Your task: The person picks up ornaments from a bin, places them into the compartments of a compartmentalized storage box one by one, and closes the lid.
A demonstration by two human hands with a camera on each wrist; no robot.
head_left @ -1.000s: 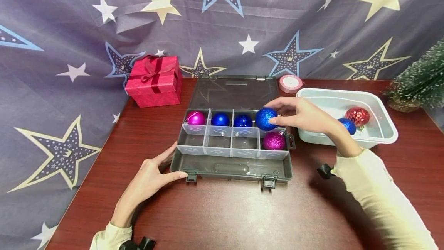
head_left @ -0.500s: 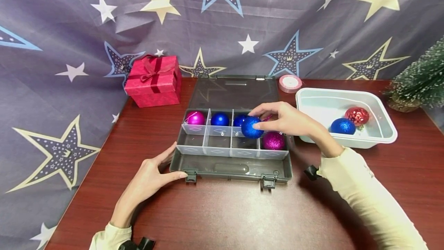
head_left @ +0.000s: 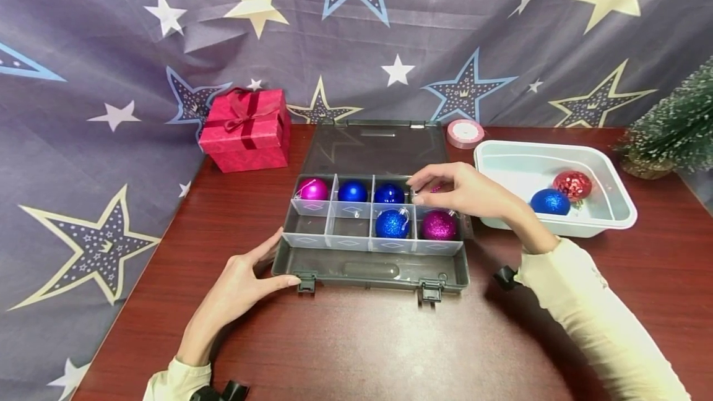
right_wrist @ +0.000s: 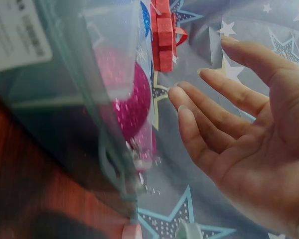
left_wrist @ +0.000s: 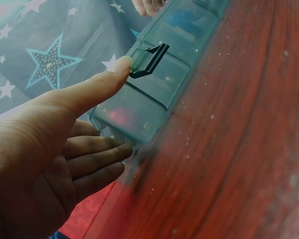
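A grey see-through compartment box (head_left: 370, 271) lies on the table with its lid folded back. My left hand (head_left: 245, 283) rests at its front left corner, fingers fairly straight along the end, thumb at a latch (left_wrist: 148, 60). Over the back right compartment is my right hand (head_left: 465, 190), holding nothing; a pink ornament there is mostly hidden. A glittery blue Christmas ball (head_left: 392, 224) sits in the front row beside a glittery magenta ball (head_left: 439, 226). Along the back row are a shiny pink ball (head_left: 313, 189), a matte blue ball (head_left: 353, 191) and a glossy blue ball (head_left: 388, 193).
To the right, a white tub (head_left: 496, 163) contains a glittery blue ball (head_left: 550, 202) and a red sequined ball (head_left: 572, 185). A ribbon roll (head_left: 465, 133) lies behind. A red gift box (head_left: 245, 132) stands back left, a small frosted tree (head_left: 676, 122) far right.
My right hand has brought the glittery blue ball leftward, lowered it into the front-row compartment beside the magenta ball and let go. It has since drawn slightly right. My left hand has stayed put.
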